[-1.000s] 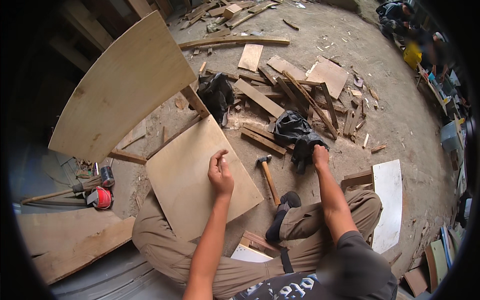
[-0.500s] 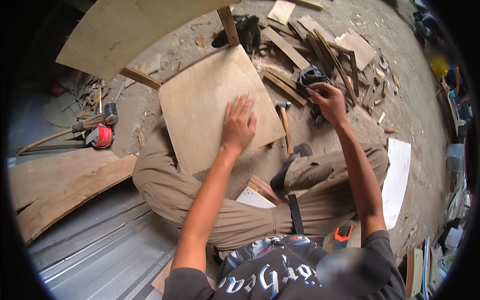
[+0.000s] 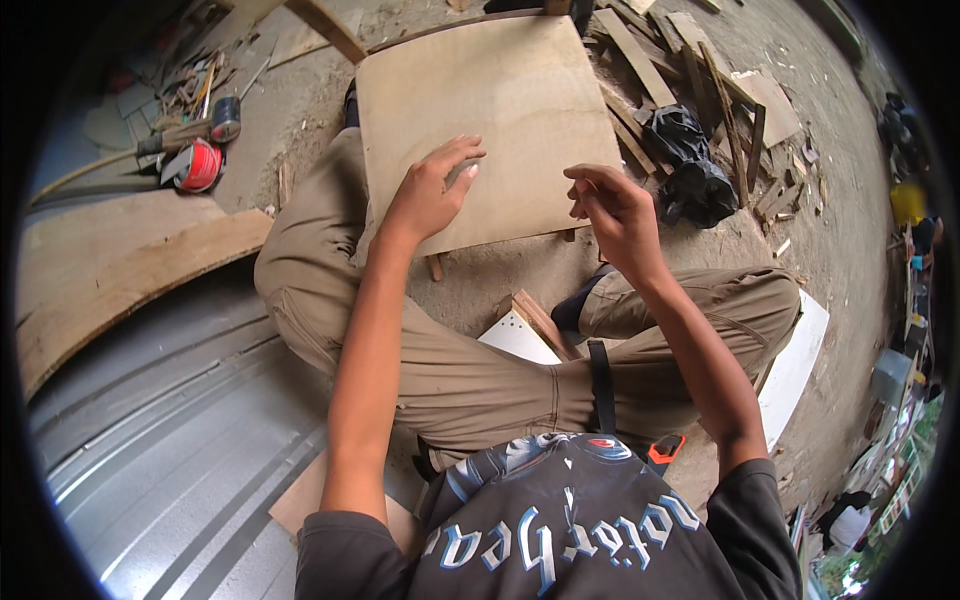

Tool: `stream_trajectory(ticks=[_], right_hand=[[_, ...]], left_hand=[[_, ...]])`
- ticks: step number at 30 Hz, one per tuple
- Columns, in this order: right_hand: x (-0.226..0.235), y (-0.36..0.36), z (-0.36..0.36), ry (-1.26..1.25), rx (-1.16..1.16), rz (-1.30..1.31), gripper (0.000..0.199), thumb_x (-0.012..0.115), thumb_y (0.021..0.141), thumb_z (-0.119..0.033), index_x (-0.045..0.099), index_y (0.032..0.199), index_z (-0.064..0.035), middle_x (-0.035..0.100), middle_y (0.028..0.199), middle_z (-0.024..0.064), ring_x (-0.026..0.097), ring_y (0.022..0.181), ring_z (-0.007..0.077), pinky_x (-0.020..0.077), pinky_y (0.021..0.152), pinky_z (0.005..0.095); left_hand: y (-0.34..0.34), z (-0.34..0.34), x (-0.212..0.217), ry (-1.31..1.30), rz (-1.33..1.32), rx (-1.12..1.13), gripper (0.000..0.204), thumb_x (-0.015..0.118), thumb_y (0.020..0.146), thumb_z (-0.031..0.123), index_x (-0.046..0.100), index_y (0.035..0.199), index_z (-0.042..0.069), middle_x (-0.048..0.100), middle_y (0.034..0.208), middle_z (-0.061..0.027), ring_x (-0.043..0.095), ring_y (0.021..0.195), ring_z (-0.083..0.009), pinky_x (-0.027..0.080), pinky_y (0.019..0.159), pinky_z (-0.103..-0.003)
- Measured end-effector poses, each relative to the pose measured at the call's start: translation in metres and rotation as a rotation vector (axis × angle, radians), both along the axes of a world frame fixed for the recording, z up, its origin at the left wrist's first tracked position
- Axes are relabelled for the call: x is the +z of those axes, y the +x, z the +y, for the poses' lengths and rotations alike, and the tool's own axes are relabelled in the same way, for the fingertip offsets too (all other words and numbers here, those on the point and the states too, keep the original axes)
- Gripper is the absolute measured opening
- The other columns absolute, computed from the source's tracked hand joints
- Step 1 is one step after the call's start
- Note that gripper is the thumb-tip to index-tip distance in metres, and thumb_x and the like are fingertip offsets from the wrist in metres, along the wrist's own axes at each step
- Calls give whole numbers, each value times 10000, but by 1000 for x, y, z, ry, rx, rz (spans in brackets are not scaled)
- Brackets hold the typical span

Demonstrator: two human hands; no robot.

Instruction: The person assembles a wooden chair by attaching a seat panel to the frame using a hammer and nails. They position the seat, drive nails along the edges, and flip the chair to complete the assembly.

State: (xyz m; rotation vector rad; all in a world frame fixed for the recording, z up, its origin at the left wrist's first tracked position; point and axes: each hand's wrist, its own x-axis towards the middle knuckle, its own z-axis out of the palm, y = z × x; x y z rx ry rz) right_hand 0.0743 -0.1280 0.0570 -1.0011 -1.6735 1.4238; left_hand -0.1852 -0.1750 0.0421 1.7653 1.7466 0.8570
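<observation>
Plywood panel (image 3: 510, 115), pale and roughly square, lying broad face up just in front of the crossed legs, with the near edge close over the lap and the near left corner beside the left knee.

Left hand (image 3: 425, 195) over the near left part of that face, palm down, fingers loosely bent and released, with no grasped object visible; contact with the wood hard to judge. Right hand (image 3: 622, 215) at the panel's right edge, thumb and fingers drawn together as if in a pinch; cannot tell whether around something small or around nothing.

As for progress, already in place by the look of it: panel set over wooden parts, with a strip (image 3: 325, 28) at the far left corner, a post (image 3: 556, 6) near the far right corner, and a short leg end (image 3: 436, 267) below the near edge. Not evident: any finished fixing across the face. No nail or screw heads discernible, so impossible to say whether firmly joined or merely laid on. Whatever else is left, not readable from this view.

To the right, near the right hand, a crumpled black plastic bag (image 3: 690, 165) beside a heap of wood scraps (image 3: 640, 60). Far to the left, a red tin (image 3: 200, 165) just below a dark can (image 3: 226, 118). Between the legs, a white board (image 3: 520, 338) with small holes.
</observation>
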Motion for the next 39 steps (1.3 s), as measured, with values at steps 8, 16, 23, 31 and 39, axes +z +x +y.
stream_trajectory(ticks=[8,16,23,31,39], right_hand=[[-13,-39,7,518,163,-85,227,672,863,26,684,1089,3,714,922,139,722,820,230,567,752,314],[-41,12,101,-45,-299,-35,204,663,949,-118,695,1082,32,745,933,104,711,828,160,543,752,268],[-55,-7,136,224,-375,64,174,700,908,-109,732,1044,-5,700,929,94,657,824,171,508,765,273],[-63,-11,115,101,-687,84,228,689,914,-130,684,1096,7,729,1001,145,701,875,171,541,753,304],[-66,-9,106,-325,-673,367,149,598,975,-82,588,1043,50,727,915,151,712,850,169,563,745,302]], left_hand=[[1,-11,-7,76,-59,299,245,611,905,115,670,1111,-4,634,1248,-204,587,1194,-353,457,1020,-406],[64,47,-35,311,60,225,201,652,844,97,689,1032,37,636,1206,-140,552,1203,-322,364,1105,-450],[97,135,-32,390,125,94,182,677,828,94,696,1007,68,634,1106,-107,572,1098,-311,441,989,-416],[100,144,-28,362,163,-4,216,653,847,75,697,1058,54,625,1136,-109,572,1093,-305,447,977,-399],[115,140,-22,220,447,-38,332,632,875,129,577,1195,58,527,1294,-148,477,1242,-336,350,1063,-450]])
